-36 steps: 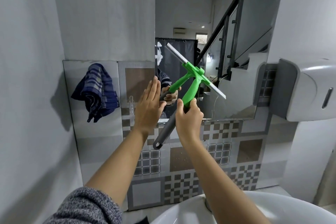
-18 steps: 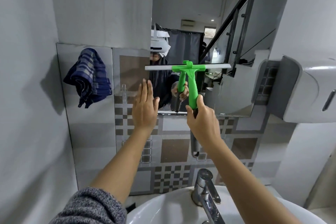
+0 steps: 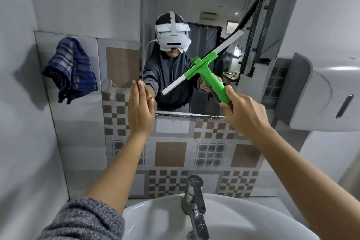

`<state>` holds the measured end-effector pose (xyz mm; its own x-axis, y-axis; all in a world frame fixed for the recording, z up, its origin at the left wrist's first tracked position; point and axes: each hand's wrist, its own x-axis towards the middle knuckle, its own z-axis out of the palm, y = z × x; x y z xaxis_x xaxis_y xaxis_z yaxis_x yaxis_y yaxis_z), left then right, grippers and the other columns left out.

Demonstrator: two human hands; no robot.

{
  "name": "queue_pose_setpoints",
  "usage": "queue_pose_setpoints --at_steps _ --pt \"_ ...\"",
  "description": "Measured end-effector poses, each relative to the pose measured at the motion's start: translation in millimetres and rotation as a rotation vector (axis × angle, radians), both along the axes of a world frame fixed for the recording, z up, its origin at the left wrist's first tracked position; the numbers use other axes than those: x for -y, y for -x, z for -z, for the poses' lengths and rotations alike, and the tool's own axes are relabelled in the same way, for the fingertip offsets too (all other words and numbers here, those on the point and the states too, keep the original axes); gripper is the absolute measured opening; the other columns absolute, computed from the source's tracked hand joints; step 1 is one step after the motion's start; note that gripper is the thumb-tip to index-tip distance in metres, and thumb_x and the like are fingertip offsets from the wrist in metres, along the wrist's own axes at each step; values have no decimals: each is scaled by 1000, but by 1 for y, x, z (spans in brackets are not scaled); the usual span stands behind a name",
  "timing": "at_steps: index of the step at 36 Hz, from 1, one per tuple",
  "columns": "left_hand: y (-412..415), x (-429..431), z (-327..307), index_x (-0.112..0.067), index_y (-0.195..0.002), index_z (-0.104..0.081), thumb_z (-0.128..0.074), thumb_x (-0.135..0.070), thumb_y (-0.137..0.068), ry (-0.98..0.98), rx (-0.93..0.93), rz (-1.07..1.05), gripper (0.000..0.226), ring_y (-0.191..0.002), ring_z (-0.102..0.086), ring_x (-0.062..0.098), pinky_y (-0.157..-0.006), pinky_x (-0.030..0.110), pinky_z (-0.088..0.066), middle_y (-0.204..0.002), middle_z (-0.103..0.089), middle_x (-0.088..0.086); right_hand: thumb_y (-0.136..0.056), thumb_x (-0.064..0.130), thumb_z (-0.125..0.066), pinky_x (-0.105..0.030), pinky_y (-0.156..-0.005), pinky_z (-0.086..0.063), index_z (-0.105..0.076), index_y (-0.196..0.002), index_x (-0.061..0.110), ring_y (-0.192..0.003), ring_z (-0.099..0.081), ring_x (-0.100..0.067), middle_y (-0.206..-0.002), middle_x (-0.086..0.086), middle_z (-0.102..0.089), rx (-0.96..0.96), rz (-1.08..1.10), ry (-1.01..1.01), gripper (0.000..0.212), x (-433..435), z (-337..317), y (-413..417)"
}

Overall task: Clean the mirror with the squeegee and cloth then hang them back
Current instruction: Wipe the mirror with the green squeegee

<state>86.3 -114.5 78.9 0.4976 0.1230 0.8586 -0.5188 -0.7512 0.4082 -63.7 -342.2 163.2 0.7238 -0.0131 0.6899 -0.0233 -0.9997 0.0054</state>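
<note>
Item: squeegee (image 3: 206,68), green plastic, pale blade. Location: against the mirror (image 3: 194,15), right of centre, blade tilted with its right end high and left end low. It could not be told whether the whole blade edge touched the glass.

Item: right hand (image 3: 243,111). Grip clamped around the lower end of the squeegee handle, thumb along the near side.

Item: left hand (image 3: 140,109). Grip apart, fingers straight and together, palm flat toward the wall at the mirror's lower left corner; holding nothing.

Item: cloth (image 3: 72,70), blue checked. Location: hanging on the tiled wall, left of the mirror, well apart from both hands. A clear hook (image 3: 111,88) stood vacant just left of the mirror edge, probably the squeegee's place.

Item: basin (image 3: 155,220) and tap (image 3: 194,195), near, below the hands.

Handling note (judgement): the wiping step appeared under way. A clean pass would call for levelling the blade, pressing its full edge evenly to the glass, and drawing it down in one stroke, overlapping strokes slightly. The cloth would then serve for drips along the bottom edge. Risk: a tilted blade would leave streaks.
</note>
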Motion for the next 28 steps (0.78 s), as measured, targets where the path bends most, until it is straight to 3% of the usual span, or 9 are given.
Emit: queue_pose_setpoints --at_steps 5,9,13,19,25,28 --pt "2 5 -6 -5 -145 -18 -39 -28 -98 9 -31 -72 56 -141 -20 30 -109 40 -31 -155 -14 12 -95 33 -48 -32 -53 -40 -31 -142 15 -68 -53 -28 -96 -10 -66 0 9 -6 54 33 4 6" --pt "3 8 -13 -4 -145 -16 -37 -29 -99 -18 -22 -98 57 -142 -16 27 -115 35 -19 -155 -12 11 -95 34 -47 -35 -55 -45 -30 -142 16 -75 -60 -33 -97 -11 -67 -12 26 -35 54 55 16 10" --pt "2 9 -20 -4 -145 -14 -40 -28 -98 -41 1 -112 59 -142 -16 26 -116 35 -20 -155 -13 11 -95 34 -47 -32 -53 -39 -29 -143 14 -75 -58 -30 -98 -10 -66 -23 49 -93 55 67 33 16" --pt "0 2 -26 -3 -145 -16 -44 -28 -96 -102 20 -77 62 -142 -16 25 -113 39 -27 -155 -11 11 -95 27 -49 -36 -56 -44 -29 -143 12 -72 -53 -28 -94 -12 -65 -18 48 -271 54 62 66 20" --pt "-10 -10 -37 -3 -145 -14 -46 -33 -94 -178 59 -39 67 -143 -14 24 -114 26 -15 -155 -12 11 -96 29 -46 -26 -43 -27 -32 -140 10 -59 -46 -21 -73 -4 -54 27 67 -485 50 36 96 14" --pt "-10 -15 -49 -3 -145 -14 -47 -32 -94 -216 97 -7 68 -143 -13 25 -114 28 -18 -155 -12 11 -95 31 -47 -27 -46 -31 -32 -138 13 -58 -51 -21 -72 -4 -55 47 61 -621 48 20 104 8"
